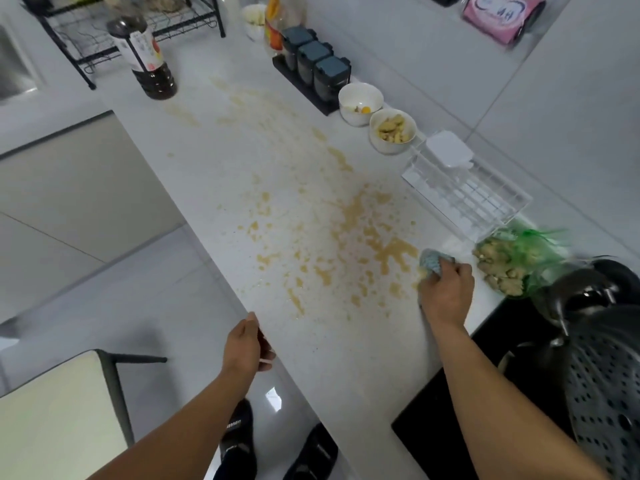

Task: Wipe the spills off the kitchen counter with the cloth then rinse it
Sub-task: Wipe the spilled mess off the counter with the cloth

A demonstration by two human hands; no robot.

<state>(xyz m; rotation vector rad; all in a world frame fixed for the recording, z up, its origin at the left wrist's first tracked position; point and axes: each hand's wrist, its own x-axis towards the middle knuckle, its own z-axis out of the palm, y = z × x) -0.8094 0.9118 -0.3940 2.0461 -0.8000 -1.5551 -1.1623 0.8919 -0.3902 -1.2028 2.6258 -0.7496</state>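
A white kitchen counter (214, 174) runs away from me, covered with tan-brown spills (353, 223) in streaks and splatters from the middle toward the far end. My right hand (446, 292) grips a bunched blue-grey cloth (433, 263) and presses it on the counter at the right edge of the spill. My left hand (247, 344) rests at the counter's front edge, fingers curled over the edge, holding nothing that I can see.
Along the back wall stand a dark sauce bottle (145, 57), three dark-lidded jars (315, 69), two white bowls (360, 102), a clear lidded box (464, 188) and a green net bag of ginger (512, 265). A black cooktop with pot and steamer (602, 368) lies at the right. A chair (59, 417) stands lower left.
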